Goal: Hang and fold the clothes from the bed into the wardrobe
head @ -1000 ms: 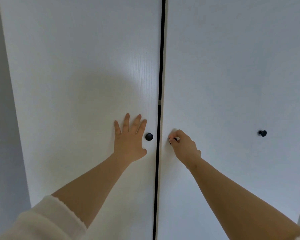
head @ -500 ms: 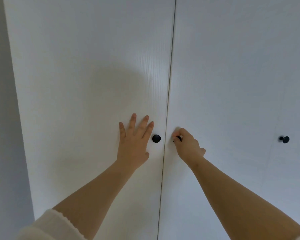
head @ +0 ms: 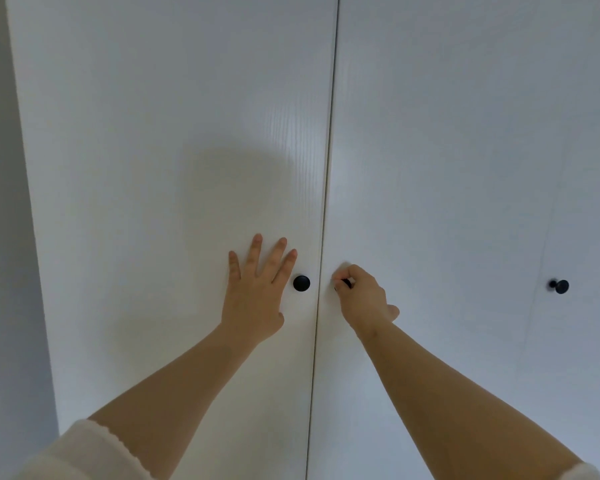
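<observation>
White wardrobe doors stand closed.
The left hand lies flat, fingers spread, beside a round black knob; the right hand pinches a second black knob, mostly hidden under its fingers.

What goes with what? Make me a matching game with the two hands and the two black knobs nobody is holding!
Things:
1. left hand
2. right hand
3. middle knob
4. far right knob

States:
a. stands alone, no hand near it
b. pinches a dark knob
c. lies flat with fingers spread on the left door
d. bare, between the two hands

Pairs: 1-c, 2-b, 3-d, 4-a
</observation>
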`<move>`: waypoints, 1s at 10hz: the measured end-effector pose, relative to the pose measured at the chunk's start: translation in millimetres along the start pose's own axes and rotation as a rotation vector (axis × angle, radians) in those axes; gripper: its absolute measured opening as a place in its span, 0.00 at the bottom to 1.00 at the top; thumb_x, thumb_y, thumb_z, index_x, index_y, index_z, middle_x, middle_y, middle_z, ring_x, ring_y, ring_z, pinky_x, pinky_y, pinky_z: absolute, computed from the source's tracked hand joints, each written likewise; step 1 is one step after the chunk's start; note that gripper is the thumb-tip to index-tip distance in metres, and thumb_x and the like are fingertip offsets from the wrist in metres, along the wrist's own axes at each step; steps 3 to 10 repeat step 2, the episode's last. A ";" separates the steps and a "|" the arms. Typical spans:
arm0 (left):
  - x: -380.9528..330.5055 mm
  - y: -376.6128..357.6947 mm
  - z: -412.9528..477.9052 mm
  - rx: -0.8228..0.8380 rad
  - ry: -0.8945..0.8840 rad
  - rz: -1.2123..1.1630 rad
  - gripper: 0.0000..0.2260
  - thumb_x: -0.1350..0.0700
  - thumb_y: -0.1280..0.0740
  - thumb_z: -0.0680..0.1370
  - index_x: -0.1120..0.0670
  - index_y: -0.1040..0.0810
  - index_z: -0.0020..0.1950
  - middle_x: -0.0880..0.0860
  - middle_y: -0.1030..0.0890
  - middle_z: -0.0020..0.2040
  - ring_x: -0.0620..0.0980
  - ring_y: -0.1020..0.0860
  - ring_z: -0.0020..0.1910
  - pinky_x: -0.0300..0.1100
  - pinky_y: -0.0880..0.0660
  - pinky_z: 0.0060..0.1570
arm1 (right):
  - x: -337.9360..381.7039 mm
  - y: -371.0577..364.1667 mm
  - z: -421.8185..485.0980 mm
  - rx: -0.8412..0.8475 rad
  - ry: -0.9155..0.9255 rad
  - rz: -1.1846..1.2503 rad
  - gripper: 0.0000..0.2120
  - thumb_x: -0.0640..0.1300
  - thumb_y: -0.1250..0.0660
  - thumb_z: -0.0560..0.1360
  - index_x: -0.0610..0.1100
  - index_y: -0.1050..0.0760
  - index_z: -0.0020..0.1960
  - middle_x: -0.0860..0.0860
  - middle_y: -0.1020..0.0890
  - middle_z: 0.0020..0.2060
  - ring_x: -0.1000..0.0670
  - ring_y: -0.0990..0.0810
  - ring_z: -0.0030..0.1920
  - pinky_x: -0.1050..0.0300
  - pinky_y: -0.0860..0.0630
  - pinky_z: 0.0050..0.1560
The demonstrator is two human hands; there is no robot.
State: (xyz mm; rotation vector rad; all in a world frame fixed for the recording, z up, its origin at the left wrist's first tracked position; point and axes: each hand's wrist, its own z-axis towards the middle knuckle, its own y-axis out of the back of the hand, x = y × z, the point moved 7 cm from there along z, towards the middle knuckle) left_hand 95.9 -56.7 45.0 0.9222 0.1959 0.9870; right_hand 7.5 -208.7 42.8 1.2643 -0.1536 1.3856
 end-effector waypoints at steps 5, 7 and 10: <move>-5.1 15.7 1.4 0.102 0.001 -0.100 0.44 0.38 0.38 0.74 0.49 0.67 0.75 0.49 0.65 0.76 0.59 0.66 0.74 0.57 0.59 0.72 | -6.4 20.1 -23.1 0.000 0.032 -0.001 0.20 0.51 0.42 0.77 0.61 0.37 0.69 0.54 0.23 0.55 0.48 0.28 0.56 0.53 0.41 0.53; -5.1 15.7 1.4 0.102 0.001 -0.100 0.44 0.38 0.38 0.74 0.49 0.67 0.75 0.49 0.65 0.76 0.59 0.66 0.74 0.57 0.59 0.72 | -6.4 20.1 -23.1 0.000 0.032 -0.001 0.20 0.51 0.42 0.77 0.61 0.37 0.69 0.54 0.23 0.55 0.48 0.28 0.56 0.53 0.41 0.53; -5.1 15.7 1.4 0.102 0.001 -0.100 0.44 0.38 0.38 0.74 0.49 0.67 0.75 0.49 0.65 0.76 0.59 0.66 0.74 0.57 0.59 0.72 | -6.4 20.1 -23.1 0.000 0.032 -0.001 0.20 0.51 0.42 0.77 0.61 0.37 0.69 0.54 0.23 0.55 0.48 0.28 0.56 0.53 0.41 0.53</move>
